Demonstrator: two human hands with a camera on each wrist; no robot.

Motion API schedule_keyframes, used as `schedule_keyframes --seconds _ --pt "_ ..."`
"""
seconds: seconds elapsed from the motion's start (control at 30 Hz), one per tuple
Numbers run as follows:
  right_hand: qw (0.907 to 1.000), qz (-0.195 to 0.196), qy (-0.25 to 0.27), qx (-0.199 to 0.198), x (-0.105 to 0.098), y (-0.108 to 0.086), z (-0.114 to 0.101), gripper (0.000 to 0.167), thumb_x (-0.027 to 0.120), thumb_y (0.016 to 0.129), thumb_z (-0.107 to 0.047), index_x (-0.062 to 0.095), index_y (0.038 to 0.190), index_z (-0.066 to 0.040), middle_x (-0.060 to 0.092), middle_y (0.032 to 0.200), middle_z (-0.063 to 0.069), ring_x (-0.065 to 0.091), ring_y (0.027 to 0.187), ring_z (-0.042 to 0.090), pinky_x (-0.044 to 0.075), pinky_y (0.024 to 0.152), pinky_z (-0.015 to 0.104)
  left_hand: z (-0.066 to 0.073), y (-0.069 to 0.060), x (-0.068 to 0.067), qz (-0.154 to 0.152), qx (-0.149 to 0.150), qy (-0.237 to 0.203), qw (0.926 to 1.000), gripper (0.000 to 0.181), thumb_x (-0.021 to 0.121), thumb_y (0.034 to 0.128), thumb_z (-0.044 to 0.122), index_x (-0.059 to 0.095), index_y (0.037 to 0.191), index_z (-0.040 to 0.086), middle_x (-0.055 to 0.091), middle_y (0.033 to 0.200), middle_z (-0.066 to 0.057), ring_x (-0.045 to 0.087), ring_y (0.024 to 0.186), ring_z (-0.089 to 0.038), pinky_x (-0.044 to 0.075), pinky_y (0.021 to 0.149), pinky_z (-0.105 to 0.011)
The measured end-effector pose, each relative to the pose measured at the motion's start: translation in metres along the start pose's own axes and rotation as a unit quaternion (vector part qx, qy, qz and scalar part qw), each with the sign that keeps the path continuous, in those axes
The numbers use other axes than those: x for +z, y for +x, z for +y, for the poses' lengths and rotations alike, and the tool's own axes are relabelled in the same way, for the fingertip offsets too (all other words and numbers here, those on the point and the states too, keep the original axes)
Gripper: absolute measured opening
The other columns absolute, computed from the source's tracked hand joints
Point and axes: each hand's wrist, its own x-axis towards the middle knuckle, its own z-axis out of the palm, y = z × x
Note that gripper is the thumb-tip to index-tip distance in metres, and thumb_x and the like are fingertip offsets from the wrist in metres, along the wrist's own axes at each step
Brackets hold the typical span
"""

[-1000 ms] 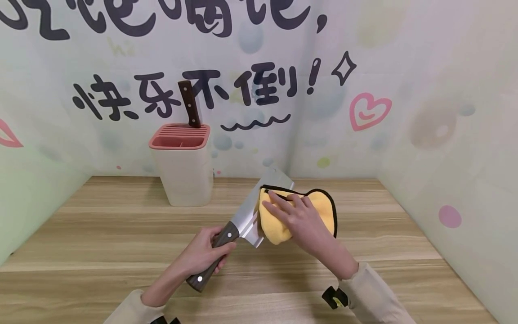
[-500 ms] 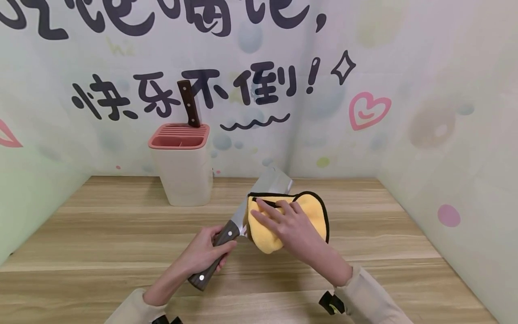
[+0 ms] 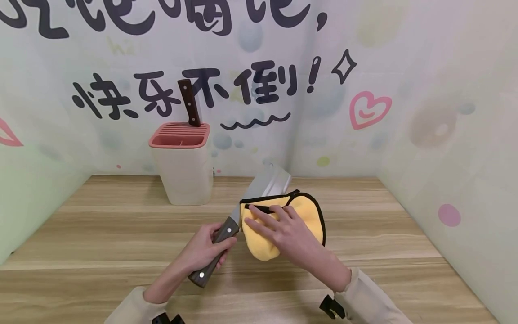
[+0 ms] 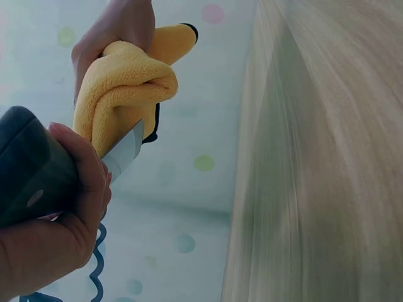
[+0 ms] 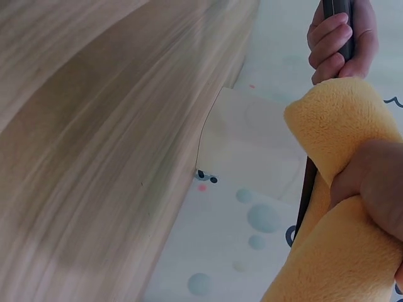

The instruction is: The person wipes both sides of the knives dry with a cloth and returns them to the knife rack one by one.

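A cleaver with a dark wooden handle is held above the table, blade pointing up and away. My left hand grips the handle, its fingers curled round it in the right wrist view. The right hand holds a folded yellow cloth with black edging against the blade near the handle. In the right wrist view the thumb presses into the cloth, which folds around the blade. Cloth hides the blade's lower part; the far end shows beyond it.
A white knife block with a pink slotted top stands at the back left of the wooden table. A brown-handled knife is upright in it. Printed walls enclose the table at the back and sides.
My right hand has slid the cloth down and left along the blade toward the handle, uncovering more of the far end. The left hand and cleaver have barely moved.
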Motion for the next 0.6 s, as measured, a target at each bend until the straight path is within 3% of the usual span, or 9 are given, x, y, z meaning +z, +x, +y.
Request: schedule_keyframes --seconds 0.33,0.6 --pt "0.9999 0.002 0.005 -0.014 0.001 -0.008 0.002 0.063 0.07 0.071 -0.002 0.049 0.127 -0.021 0.044 0.133 0.0 0.048 0.095 0.024 0.045 0.072 0.036 0.001 0.001 0.0 0.001 0.008 0.009 0.9999 0.024 0.055 0.088 0.015 0.048 0.096 -0.007 0.05 0.057 -0.004 0.048 0.042 -0.01 0.045 0.038 -0.025" --pt "0.9998 -0.006 0.009 0.015 0.002 -0.012 0.012 0.076 0.073 0.064 0.004 0.046 0.13 -0.022 0.042 0.135 0.001 0.047 0.097 0.024 0.045 0.072 0.036 0.001 0.001 -0.001 -0.011 0.022 0.002 0.9997 0.023 0.053 0.089 0.013 0.048 0.098 -0.008 0.049 0.057 -0.005 0.048 0.041 -0.009 0.045 0.037 -0.024"
